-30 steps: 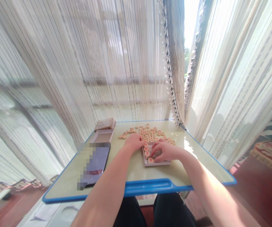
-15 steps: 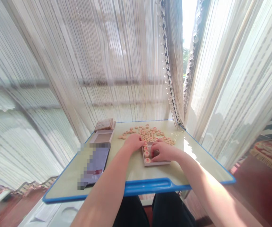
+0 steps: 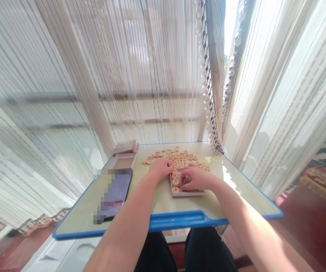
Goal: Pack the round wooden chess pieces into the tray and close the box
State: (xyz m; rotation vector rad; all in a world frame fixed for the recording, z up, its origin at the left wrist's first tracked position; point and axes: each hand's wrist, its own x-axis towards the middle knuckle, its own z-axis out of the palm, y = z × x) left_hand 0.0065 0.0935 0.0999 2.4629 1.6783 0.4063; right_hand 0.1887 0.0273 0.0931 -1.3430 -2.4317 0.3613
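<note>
A shallow open box (image 3: 187, 194) lies on the table before me. Along its left side runs a column of round wooden Chinese chess pieces (image 3: 175, 181) with red characters. My left hand (image 3: 160, 169) is at the box's far left corner, fingers bent down by the uppermost piece; what they grip is hidden. Over the box's inside, my right hand (image 3: 197, 178) curves with thumb and fingers apart, the thumb near the lower pieces. Nothing shows between them. Many loose chess pieces (image 3: 176, 156) lie scattered just beyond the box.
A folding table (image 3: 140, 204) with a blue rim holds everything. At its left lie a partly pixelated tablet (image 3: 119, 194), another shallow box part (image 3: 123, 162) and a stack of flat boxes (image 3: 125, 146). Sheer curtains (image 3: 151, 75) hang close behind the table.
The view has shifted slightly. My right thumb has drawn a little away from the nearest piece in the column. My left hand stays at the box corner.
</note>
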